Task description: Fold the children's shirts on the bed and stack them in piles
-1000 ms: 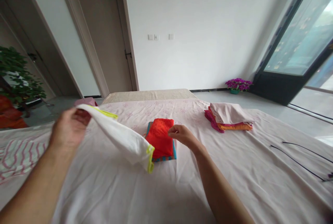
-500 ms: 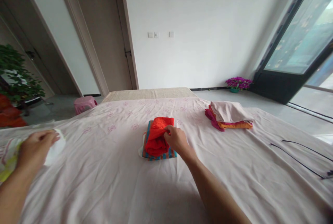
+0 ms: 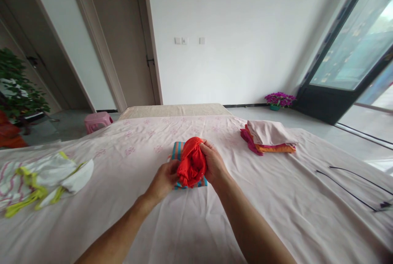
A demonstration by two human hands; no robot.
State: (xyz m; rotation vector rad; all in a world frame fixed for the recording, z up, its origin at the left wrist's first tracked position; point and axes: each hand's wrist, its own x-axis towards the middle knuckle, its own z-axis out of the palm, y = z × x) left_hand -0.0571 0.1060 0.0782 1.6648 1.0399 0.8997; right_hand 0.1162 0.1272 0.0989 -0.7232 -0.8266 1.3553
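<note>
A red cloth garment (image 3: pixel 192 165), bunched with a fold gaping toward me, is held between both hands near the middle of the bed. My left hand (image 3: pixel 164 178) pinches its lower left side, fingers partly hidden. On the other side, my right hand (image 3: pixel 213 161) grips the upper right edge. Beneath the red garment lies a folded blue-and-orange striped cloth (image 3: pixel 178 149), partly covered. To the left, a loose white garment with yellow trim (image 3: pixel 61 178) lies crumpled.
Folded clothes, pale pink over orange and magenta (image 3: pixel 270 135), are stacked on the right of the pink sheet (image 3: pixel 129 215). Thin black-armed glasses (image 3: pixel 346 190) lie at far right. Beyond the bed stand a pink stool (image 3: pixel 97 121) and purple flowers (image 3: pixel 279 99).
My left hand has left the white garment and come across to the red one. The red garment is now bunched and opened toward me, with my right hand still on it.
</note>
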